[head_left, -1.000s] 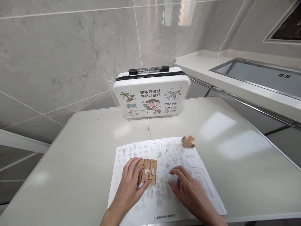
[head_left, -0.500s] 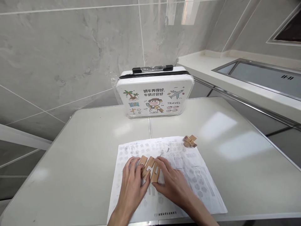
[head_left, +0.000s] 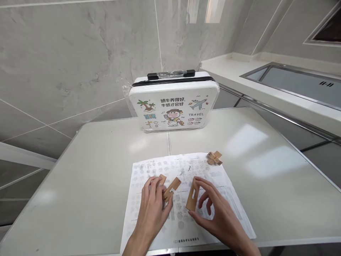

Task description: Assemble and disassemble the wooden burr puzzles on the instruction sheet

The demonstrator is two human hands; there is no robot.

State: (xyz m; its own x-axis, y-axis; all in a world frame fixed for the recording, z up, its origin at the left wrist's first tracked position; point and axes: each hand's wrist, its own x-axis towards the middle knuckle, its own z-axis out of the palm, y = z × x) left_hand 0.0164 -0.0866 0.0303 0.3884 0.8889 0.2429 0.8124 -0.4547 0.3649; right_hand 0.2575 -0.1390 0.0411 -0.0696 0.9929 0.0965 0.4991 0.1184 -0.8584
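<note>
My right hand (head_left: pixel 214 204) pinches a wooden puzzle piece with a long slot (head_left: pixel 192 195) by its two ends, between thumb and fingertips, over the right part of the printed sheet (head_left: pixel 186 227). With curled fingers, my left hand (head_left: pixel 151 202) keeps hold of a notched wooden puzzle piece (head_left: pixel 174 185), the thumb at its lower end. Another wooden piece (head_left: pixel 163 179) shows only its top end, the rest covered by the left fingers. Beyond the right hand, at the sheet's upper right corner, sits a small cross-shaped assembly of wooden pieces (head_left: pixel 214 158).
A white cartoon-printed case (head_left: pixel 173 94) in clear plastic wrap stands at the back of the pale table (head_left: pixel 87 170). Behind it rises a grey tiled wall (head_left: pixel 80 46). On the right runs a white counter (head_left: pixel 226 67) with an inset glass-like panel (head_left: pixel 293 83).
My right hand has moved right with the slotted piece, parting it from the other two. The notched piece in my left hand has turned and shifted slightly right.
</note>
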